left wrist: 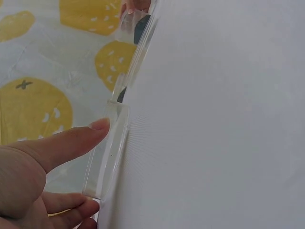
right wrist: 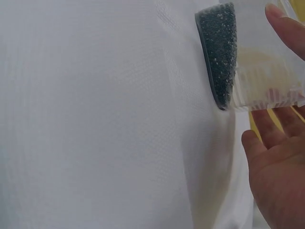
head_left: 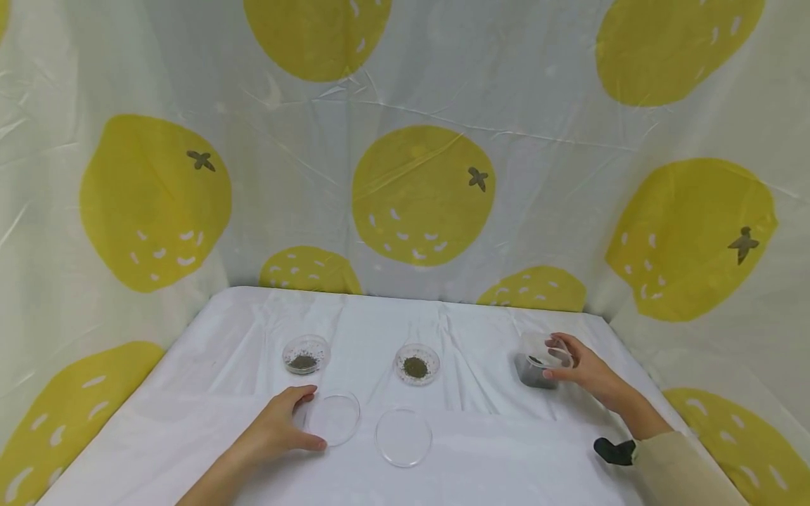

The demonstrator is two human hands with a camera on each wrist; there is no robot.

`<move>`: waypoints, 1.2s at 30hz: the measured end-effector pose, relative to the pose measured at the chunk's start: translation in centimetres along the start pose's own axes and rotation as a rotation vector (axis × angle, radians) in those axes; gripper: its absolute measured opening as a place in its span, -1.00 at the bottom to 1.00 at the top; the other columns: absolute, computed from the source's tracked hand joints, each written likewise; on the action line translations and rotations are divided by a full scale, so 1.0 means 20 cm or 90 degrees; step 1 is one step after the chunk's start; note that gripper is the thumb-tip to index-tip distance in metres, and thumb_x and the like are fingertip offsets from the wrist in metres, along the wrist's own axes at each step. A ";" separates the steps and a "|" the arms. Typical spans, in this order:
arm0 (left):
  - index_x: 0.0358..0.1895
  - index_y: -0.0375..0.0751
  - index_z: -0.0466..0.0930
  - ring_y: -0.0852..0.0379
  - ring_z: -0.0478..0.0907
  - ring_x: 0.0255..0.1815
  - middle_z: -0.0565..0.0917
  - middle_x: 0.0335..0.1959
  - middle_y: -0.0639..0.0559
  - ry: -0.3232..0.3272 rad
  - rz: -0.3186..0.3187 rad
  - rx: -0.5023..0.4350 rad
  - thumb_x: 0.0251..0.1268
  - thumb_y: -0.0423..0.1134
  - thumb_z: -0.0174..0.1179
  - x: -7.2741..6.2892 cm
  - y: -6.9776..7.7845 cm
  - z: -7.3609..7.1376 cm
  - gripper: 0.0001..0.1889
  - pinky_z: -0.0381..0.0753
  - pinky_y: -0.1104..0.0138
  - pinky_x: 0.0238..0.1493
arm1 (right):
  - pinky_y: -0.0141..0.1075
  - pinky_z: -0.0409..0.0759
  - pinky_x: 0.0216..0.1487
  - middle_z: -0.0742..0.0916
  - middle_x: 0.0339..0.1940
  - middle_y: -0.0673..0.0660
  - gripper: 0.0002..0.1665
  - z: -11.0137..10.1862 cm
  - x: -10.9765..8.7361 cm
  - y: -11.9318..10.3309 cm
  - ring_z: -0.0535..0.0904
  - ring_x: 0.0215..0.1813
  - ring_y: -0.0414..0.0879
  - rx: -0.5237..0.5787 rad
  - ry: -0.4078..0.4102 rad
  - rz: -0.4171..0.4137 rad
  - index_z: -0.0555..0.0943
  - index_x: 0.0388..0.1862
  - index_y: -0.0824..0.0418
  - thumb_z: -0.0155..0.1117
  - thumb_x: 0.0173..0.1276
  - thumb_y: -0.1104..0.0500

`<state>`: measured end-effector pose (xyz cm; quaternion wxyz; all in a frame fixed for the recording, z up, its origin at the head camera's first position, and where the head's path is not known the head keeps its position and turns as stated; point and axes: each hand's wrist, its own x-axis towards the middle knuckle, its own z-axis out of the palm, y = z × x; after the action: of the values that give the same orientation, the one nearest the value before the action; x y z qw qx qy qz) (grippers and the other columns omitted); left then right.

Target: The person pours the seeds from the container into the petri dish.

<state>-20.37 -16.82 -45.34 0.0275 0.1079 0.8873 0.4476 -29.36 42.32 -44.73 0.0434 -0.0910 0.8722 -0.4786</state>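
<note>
The left hand (head_left: 278, 424) pinches a clear dish (head_left: 335, 420); the right hand (head_left: 590, 369) grips a tub (head_left: 529, 344) whose dark grains (right wrist: 219, 52) might spill if tilted.

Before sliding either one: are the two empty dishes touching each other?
Apart. The head view shows white cloth between the left empty dish and the right empty dish, rims not meeting.

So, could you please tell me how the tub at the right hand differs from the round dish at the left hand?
The tub holds dark grainy material in its lower part, while the round dish shows none. The tub has tall walls; the round dish is shallow. The right hand grips the tub, and the left hand holds the round dish. Both have see-through walls.
</note>
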 end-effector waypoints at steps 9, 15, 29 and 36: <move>0.30 -0.37 0.53 -0.21 0.47 0.30 0.62 0.10 -0.08 -0.002 -0.003 -0.008 -0.35 -0.19 0.75 0.01 -0.01 -0.01 -0.05 0.29 -0.17 0.40 | -0.08 0.47 0.28 0.37 0.51 0.39 0.06 0.02 0.00 -0.02 0.26 0.52 0.32 0.001 0.018 -0.002 0.09 0.61 0.34 0.53 0.33 0.16; 0.28 -0.37 0.54 -0.19 0.47 0.29 0.63 0.09 -0.06 -0.007 0.001 -0.005 -0.37 -0.20 0.75 0.01 -0.02 0.00 -0.05 0.30 -0.16 0.39 | 0.30 0.31 0.37 0.35 0.53 0.40 0.10 0.03 0.01 -0.04 0.23 0.53 0.35 0.011 0.023 0.007 0.06 0.63 0.34 0.54 0.33 0.15; 0.29 -0.32 0.56 -0.24 0.46 0.31 0.64 0.16 -0.06 -0.017 0.001 0.013 -0.33 -0.17 0.75 0.02 0.01 -0.01 -0.07 0.32 -0.20 0.37 | -0.29 0.55 0.17 0.36 0.51 0.40 0.05 0.01 0.02 -0.18 0.26 0.51 0.34 -0.006 0.027 -0.025 0.11 0.61 0.32 0.53 0.35 0.13; 0.30 -0.28 0.56 -0.25 0.46 0.32 0.62 0.21 -0.07 -0.013 -0.019 0.025 -0.34 -0.13 0.76 0.02 0.01 -0.01 -0.06 0.35 -0.19 0.36 | -0.44 0.54 0.09 0.40 0.50 0.34 0.04 0.01 0.05 -0.24 0.28 0.51 0.33 0.009 0.021 -0.046 0.14 0.60 0.29 0.54 0.33 0.13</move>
<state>-20.70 -16.82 -44.96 0.0408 0.0999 0.8970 0.4287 -29.68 39.44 -40.82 0.0123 -0.1142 0.8654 -0.4877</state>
